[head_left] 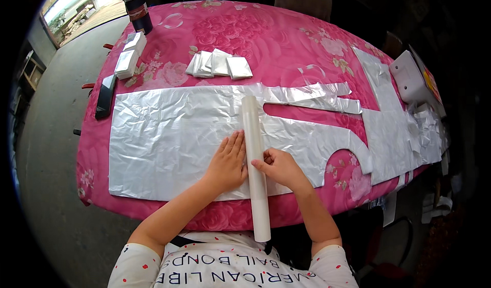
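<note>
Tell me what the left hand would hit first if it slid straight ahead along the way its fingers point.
The left hand lies flat on the silver plastic sheet, fingers pointing up-right. Going on, it would probably meet the white roll just beside its fingertips first, though the gap is hard to judge.

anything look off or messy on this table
Mostly tidy. The silver sheet is creased, with jagged cut-out strips at its upper right. The white roll overhangs the near table edge, steadied by the left hand and right hand.

head camera looks steeply down, close over the pink table [286, 37].
</note>
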Motion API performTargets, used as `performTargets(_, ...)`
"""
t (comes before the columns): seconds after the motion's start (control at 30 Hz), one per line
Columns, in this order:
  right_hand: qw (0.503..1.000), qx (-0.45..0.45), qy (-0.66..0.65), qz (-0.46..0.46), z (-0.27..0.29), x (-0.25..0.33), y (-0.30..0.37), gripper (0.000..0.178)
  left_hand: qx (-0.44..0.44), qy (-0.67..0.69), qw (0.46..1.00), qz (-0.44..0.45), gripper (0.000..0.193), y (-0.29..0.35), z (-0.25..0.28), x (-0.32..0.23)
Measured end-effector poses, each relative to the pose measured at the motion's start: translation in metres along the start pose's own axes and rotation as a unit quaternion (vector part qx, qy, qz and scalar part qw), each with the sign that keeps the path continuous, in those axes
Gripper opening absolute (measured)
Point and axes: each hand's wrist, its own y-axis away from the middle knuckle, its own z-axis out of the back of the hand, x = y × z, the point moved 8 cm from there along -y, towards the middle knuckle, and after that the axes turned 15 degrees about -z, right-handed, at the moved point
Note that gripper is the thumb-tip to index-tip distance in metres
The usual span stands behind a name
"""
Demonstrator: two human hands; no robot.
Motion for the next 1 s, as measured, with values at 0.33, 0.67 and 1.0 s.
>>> performTargets(0.33,0.734,0.057,-0.672,0.073,0.037,0.036,-0.154,0.022,0.021,-0.006,1.0,-0.005,0.069,0.001,0.004,0.0)
performTargets(0.67,0.632,0.026,-0.709,0.312,0.256,-0.028,-0.117,0.027,0.015,-0.003,1.0,-0.014,0.072,-0.003,0.004,-0.004)
performTargets(1.0,0.92,0.032,-0.196,0.339,-0.067,0.192,-0.009,0.023,-0.073,0.026,0.997,-0.019,0.069,0.006,0.003,0.001)
